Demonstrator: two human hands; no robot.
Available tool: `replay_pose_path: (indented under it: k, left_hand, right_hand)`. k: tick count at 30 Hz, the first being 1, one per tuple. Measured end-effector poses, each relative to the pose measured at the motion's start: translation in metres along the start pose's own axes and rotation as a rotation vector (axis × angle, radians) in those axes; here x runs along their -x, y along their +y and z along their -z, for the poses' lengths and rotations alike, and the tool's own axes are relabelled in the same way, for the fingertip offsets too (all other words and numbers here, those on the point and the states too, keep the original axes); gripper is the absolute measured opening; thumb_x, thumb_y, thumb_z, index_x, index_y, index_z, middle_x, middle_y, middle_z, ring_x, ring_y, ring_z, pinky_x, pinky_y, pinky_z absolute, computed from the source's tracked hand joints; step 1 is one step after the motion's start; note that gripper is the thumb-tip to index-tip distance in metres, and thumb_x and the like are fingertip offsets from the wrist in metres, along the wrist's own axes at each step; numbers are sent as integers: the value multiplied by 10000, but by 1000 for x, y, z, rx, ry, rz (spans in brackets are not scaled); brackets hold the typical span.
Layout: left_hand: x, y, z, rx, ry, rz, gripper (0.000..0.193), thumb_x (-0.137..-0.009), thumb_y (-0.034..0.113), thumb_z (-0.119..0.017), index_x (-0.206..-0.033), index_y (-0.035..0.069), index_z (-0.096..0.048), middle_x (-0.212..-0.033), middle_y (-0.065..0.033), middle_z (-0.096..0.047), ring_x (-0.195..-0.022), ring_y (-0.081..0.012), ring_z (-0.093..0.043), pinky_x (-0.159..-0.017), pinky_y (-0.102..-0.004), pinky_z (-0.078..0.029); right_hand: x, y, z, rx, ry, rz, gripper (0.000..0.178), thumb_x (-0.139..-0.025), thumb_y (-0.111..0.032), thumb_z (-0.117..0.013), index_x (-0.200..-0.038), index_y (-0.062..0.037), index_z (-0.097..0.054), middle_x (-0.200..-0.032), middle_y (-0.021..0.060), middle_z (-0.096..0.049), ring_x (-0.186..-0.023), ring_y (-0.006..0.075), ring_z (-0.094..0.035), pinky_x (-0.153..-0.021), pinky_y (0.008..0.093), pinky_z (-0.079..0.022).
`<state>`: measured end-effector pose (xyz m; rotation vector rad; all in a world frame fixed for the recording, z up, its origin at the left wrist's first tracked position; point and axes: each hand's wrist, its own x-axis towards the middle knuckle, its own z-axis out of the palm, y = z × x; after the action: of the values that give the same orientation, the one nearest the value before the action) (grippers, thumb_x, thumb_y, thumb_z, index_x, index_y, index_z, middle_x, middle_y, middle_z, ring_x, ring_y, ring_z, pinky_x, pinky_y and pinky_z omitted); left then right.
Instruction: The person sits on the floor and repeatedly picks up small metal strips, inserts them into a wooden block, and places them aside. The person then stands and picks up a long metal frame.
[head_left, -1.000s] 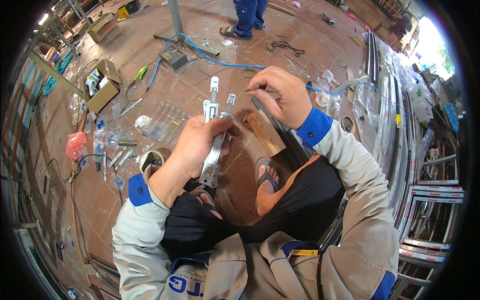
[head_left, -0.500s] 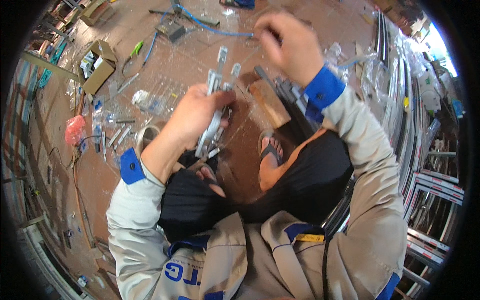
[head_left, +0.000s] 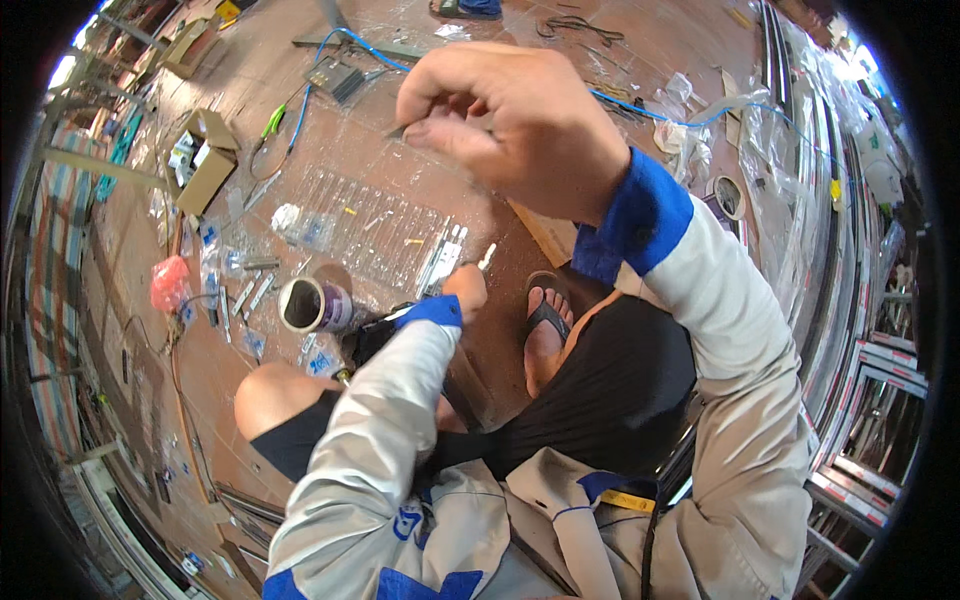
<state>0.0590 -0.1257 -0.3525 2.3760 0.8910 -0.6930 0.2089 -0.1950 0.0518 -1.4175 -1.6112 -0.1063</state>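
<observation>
My left hand (head_left: 468, 290) is low by the floor, its fingers curled at the near ends of several slim silver metal strips (head_left: 438, 262). A short pale end (head_left: 488, 257) sticks out past the knuckles; the palm side is hidden. Much closer to the camera, my right hand (head_left: 515, 125) is raised with fingers bent in and thumb pressed toward them. A small dark tip shows at the fingertips, too little to name. Beyond the left hand lies a row of clear plastic packaging (head_left: 370, 225). Under the right wrist a wooden block (head_left: 545, 237) is partly covered.
A round tub (head_left: 305, 305) stands by my left knee, and another tub (head_left: 727, 197) is at the right. An open cardboard box (head_left: 207, 170), a blue hose (head_left: 640, 108) and green-handled pliers (head_left: 273, 122) lie farther off. Long metal profiles (head_left: 800, 260) line the right side.
My left hand has gone down to the floor with the silver strips. My right hand has come nearer the camera and left, its fingers curled. My left knee has swung outward, uncovering the tub.
</observation>
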Motion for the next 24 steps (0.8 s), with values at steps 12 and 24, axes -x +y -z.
replay_pose_path:
  k: [12,24]
  left_hand:
    - [-20,-5,-18,-88,528,29,361,-954,277,-679,-1212,30,-629,-1292,-178,-599,-1255,-404,-583,-983,-538,-552]
    - [-10,-19,-37,-259,467,-77,244,-973,175,-600,-1176,57,-668,-1250,-144,-624,-1240,-368,-602,-991,-527,-515]
  right_hand:
    - [16,25,26,11,12,25,113,-897,-35,-733,-990,-23,-670,-905,196,-717,-873,398,-730,-757,456,-580]
    - [21,20,32,22,32,12,147,-905,-51,-730,-1038,-8,-682,-883,193,-717,-857,412,-719,-770,464,-577]
